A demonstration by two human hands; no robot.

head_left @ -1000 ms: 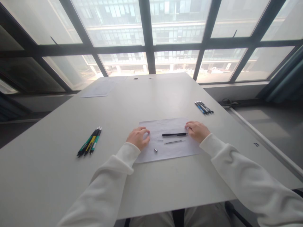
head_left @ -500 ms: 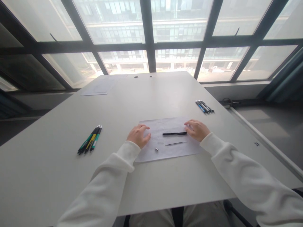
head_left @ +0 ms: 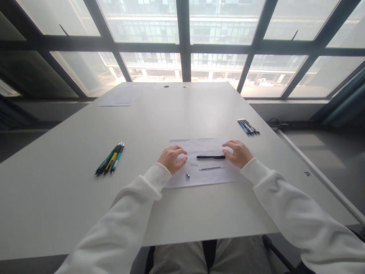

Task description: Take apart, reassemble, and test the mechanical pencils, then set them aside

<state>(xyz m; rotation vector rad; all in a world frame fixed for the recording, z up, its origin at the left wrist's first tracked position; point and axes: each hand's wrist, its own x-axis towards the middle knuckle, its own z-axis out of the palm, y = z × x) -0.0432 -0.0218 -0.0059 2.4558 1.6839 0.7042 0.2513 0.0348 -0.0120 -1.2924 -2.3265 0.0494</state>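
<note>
My left hand (head_left: 172,159) is over the left part of a white paper sheet (head_left: 211,179), thumb and fingers apart with nothing between them. On the sheet's right side, my right hand (head_left: 238,153) is also open, its thumb close to the right end of a black pen barrel (head_left: 210,156); whether they touch I cannot tell. Below the barrel lies a thin pen refill (head_left: 210,168). A small clear piece (head_left: 194,165), too small to name, is right of my left thumb. A little silver pen tip (head_left: 187,176) rests nearer the sheet's front edge.
To the left, several green, yellow and black pens (head_left: 110,159) lie bunched on the white table (head_left: 71,205). Several blue, black and white pens (head_left: 248,127) are lined up at the right. More paper (head_left: 117,98) lies far left, before the windows.
My left hand has shifted a little right, further over the sheet. My right hand stays beside the barrel. The whole view has tilted slightly; the pen parts keep their arrangement.
</note>
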